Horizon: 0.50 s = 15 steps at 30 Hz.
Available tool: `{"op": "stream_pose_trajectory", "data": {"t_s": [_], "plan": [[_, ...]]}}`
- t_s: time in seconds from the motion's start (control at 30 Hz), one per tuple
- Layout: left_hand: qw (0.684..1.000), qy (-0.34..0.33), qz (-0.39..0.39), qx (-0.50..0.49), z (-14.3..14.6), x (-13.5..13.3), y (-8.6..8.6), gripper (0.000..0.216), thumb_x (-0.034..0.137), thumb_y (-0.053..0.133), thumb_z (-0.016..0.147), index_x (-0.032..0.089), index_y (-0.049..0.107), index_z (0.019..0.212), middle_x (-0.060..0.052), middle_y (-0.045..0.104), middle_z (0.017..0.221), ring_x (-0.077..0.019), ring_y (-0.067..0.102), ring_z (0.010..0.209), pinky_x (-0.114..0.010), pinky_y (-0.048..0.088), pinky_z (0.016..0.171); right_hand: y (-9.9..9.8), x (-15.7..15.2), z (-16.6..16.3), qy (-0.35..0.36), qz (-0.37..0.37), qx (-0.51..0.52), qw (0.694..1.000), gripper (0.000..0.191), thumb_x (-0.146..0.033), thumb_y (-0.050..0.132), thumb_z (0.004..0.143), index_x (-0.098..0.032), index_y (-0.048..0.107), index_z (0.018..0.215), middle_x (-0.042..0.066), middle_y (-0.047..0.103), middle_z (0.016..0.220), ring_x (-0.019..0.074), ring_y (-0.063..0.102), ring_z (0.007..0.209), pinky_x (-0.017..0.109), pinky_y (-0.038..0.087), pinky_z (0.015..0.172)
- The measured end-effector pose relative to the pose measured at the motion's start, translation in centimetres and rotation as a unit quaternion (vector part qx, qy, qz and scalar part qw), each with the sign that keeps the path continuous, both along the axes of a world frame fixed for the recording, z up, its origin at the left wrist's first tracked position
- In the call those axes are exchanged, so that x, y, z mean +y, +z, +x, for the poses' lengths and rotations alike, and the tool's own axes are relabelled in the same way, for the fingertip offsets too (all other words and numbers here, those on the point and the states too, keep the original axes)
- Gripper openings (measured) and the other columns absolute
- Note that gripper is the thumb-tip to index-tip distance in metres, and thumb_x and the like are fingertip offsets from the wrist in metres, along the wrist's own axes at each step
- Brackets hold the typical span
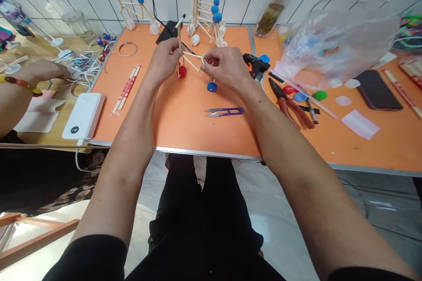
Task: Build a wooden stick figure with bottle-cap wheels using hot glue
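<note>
Between my hands is a small frame of wooden sticks (191, 58), with a red bottle cap (182, 71) on its left end and a blue bottle cap (212, 87) on its right end. My left hand (167, 59) is closed on the upright stick near the red cap. Thumb and fingers of my right hand (226, 63) pinch the frame at its right-hand joint, above the blue cap. My fingers hide parts of both joints. Purple-handled thread snips (224, 112) lie on the orange table in front of the frame.
Behind stand finished-looking stick models (206, 17) with caps. Pliers (290, 104), a glue gun (256, 65), a phone (379, 90) and a plastic bag (332, 39) are to the right. Wrapped chopsticks (127, 90) and a power bank (84, 116) lie left, near another person's arm (20, 90).
</note>
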<state>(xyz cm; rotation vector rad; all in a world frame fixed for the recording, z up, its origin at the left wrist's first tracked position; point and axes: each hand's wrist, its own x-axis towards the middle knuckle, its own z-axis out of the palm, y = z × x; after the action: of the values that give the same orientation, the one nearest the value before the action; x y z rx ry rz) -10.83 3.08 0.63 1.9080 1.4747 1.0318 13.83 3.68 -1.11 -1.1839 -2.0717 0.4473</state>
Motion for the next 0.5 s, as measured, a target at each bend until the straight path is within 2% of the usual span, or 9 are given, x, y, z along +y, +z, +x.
{"op": "stream_pose_trajectory", "data": {"t_s": [0.27,0.37,0.5], "plan": [[1.000,-0.016,-0.011,-0.002,0.24,-0.59,0.26,0.035,0.081,0.059,0.077,0.052,0.072,0.092,-0.001,0.077,0.075,-0.0392,0.067,0.138,-0.065,0.050,0.106,0.39,-0.46,-0.21,0.006,-0.033,0.028,0.999,0.019,-0.049,0.090,0.092,-0.032,0.083,0.096,0.010,0.089,0.098,0.0413,0.084,0.107,0.057,0.068,0.090],[1.000,-0.019,-0.017,0.005,0.05,-0.39,0.05,0.038,0.082,0.058,0.078,0.052,0.074,0.095,-0.001,0.078,0.076,-0.0392,0.065,0.140,-0.065,0.051,0.105,0.48,-0.47,-0.15,0.007,-0.037,0.025,0.999,0.022,-0.053,0.088,0.095,-0.032,0.082,0.095,0.011,0.090,0.100,0.0415,0.084,0.110,0.055,0.067,0.088],[1.000,0.001,-0.007,0.002,-0.24,0.09,-0.41,0.038,0.081,0.058,0.081,0.051,0.075,0.097,0.001,0.080,0.080,-0.0378,0.067,0.139,-0.065,0.051,0.108,0.42,-0.39,0.01,0.002,-0.029,0.019,0.999,0.023,-0.055,0.086,0.097,-0.033,0.081,0.094,0.010,0.089,0.101,0.0409,0.082,0.111,0.056,0.067,0.093]]}}
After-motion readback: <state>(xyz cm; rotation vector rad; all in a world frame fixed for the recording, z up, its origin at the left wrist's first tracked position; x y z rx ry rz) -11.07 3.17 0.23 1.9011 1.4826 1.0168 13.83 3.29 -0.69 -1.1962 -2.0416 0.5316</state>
